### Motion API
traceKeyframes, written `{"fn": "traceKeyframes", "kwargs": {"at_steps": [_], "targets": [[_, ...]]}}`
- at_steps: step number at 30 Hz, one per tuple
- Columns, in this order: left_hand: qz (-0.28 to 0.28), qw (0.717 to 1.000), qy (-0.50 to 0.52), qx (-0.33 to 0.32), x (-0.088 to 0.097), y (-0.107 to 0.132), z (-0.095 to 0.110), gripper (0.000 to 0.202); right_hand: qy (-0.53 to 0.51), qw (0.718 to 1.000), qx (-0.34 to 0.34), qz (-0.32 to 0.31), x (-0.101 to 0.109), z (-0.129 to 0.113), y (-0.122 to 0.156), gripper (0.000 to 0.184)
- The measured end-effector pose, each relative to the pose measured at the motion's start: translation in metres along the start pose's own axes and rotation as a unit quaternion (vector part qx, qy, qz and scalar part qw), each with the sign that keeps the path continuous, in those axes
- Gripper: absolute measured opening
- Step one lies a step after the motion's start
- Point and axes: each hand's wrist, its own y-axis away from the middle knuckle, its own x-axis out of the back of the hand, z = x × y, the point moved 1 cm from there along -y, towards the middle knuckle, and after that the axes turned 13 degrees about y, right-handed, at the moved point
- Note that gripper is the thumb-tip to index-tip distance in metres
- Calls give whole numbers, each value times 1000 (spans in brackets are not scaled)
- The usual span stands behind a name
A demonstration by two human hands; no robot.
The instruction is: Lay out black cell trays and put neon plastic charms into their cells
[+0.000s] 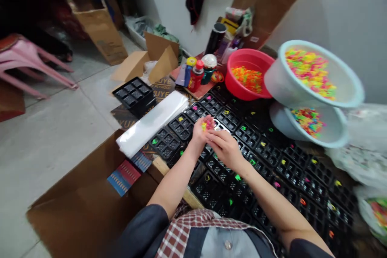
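Room, head view: grey floor point(90, 109), pale wall point(341, 12) beyond; pink stool point(30, 54) out past the table's left edge.
Table point(121, 115): printed board, rows of black trays point(166, 144) reaching the near edge; many bear a single bright bit point(155, 141).
Far edge: red basin point(254, 58); right of it, two pale blue tubs point(281, 84), one above the other.
Left edge: white plastic sleeves point(154, 123), lying flat.
Left hand point(199, 132): forearm stretched forward across near edge; palm up, cupped, fingers slightly curled.
Palm pieces point(207, 124): small heap, pink and yellow, in left palm, above trays.
Right hand point(226, 151): forearm angled inward, back upward; fingers close together, tips at left palm; whether pinching anything, cannot tell.
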Motion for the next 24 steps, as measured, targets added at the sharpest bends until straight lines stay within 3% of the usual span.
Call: {"fn": "traceKeyframes", "kwargs": {"at_steps": [3,5,8,12,14,17,19,21,22,24], "targets": [[-9,998,13,65,-6,1,-1,31,58,986,-134,82,38,25,96,21],[-13,996,17,82,-8,1,-3,25,112,959,-237,105,52,22,163,28],[-36,996,0,86,-7,1,-9,20,188,902,-369,124,54,-4,256,42],[-91,991,-63,75,-7,3,-15,14,262,837,-461,132,48,-48,353,52],[-117,987,-104,28,-11,5,-11,17,288,812,-490,135,45,-65,388,48],[-134,968,-173,-124,-15,13,11,18,320,770,-528,163,41,-81,427,41],[-131,934,-246,-225,-11,23,36,13,328,745,-548,193,37,-87,445,47],[-111,874,-355,-313,3,37,68,9,322,725,-567,224,31,-90,456,52],[-90,832,-418,-354,13,45,86,9,316,716,-576,237,29,-90,459,52],[-31,721,-547,-424,38,63,121,9,305,701,-593,254,24,-90,461,50]]}}
